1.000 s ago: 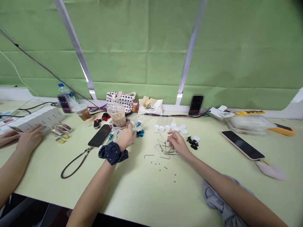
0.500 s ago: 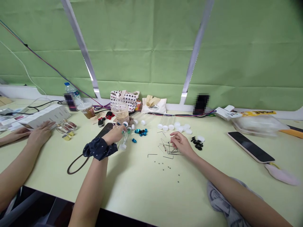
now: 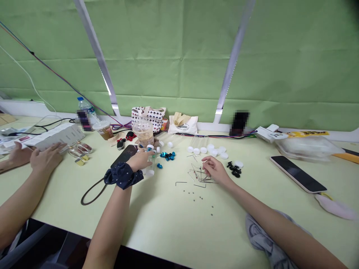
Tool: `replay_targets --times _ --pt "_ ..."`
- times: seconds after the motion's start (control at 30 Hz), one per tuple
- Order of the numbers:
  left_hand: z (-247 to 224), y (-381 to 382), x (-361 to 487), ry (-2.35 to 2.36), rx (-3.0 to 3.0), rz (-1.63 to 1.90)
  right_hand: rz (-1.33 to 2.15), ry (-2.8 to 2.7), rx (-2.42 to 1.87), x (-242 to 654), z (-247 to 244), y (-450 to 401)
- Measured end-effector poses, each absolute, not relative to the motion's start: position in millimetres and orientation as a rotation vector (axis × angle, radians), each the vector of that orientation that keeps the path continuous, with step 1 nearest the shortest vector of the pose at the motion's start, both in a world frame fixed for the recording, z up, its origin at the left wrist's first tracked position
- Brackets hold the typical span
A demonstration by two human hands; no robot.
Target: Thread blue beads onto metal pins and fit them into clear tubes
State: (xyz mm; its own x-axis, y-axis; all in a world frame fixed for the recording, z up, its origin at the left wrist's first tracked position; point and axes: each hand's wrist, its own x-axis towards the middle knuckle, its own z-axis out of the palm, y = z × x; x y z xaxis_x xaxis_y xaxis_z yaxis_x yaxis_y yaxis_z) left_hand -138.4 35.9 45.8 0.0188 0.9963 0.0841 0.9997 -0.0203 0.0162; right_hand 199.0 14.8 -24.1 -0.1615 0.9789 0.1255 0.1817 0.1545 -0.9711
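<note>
My left hand (image 3: 140,160), with a navy dotted scrunchie (image 3: 123,175) at its wrist, is over clear tubes with white caps (image 3: 150,173). Its fingers look spread and touch or nearly touch the tubes; the exact contact is hidden. Blue shiny pieces (image 3: 167,156) lie just right of it. My right hand (image 3: 215,170) rests on the table with loosely curved fingers, beside thin metal L-shaped keys (image 3: 199,185). No object shows clearly between those fingers. Small dark bits (image 3: 201,198) are scattered nearer me, and black knobs (image 3: 235,170) sit to the right of this hand.
Behind are a plastic cup (image 3: 144,134), capped tubes (image 3: 199,144), loose white caps (image 3: 214,151) and two bags (image 3: 183,125). A phone (image 3: 297,173) lies right. Another person's hands (image 3: 47,158) touch a white box (image 3: 60,136) at left, near small bottles (image 3: 84,147).
My left hand has shifted slightly right over the clear tubes, and its fingers have spread. My right hand has stayed in place. The other person's farther hand has lifted and turned near the box.
</note>
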Motion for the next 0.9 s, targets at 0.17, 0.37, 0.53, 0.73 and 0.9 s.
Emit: replay_targets --times 0.17,0.37,0.53,0.73,0.9 --pt "49 32 -125 -2.119 -2.34 -0.02 1.109 -1.529 -1.168 199 -24 15" --pt "42 28 -86 -1.975 -2.3 -0.138 1.063 -1.572 -1.162 199 -27 17" --pt "20 43 -72 -1.864 -2.402 -0.194 0.97 -1.662 -1.17 199 -27 17" --pt "0 72 -71 -1.851 -2.507 -0.264 0.89 -1.718 -1.169 199 -28 18" --pt "-12 81 -67 -1.909 -2.51 -0.265 0.849 -1.748 -1.186 200 -28 19"
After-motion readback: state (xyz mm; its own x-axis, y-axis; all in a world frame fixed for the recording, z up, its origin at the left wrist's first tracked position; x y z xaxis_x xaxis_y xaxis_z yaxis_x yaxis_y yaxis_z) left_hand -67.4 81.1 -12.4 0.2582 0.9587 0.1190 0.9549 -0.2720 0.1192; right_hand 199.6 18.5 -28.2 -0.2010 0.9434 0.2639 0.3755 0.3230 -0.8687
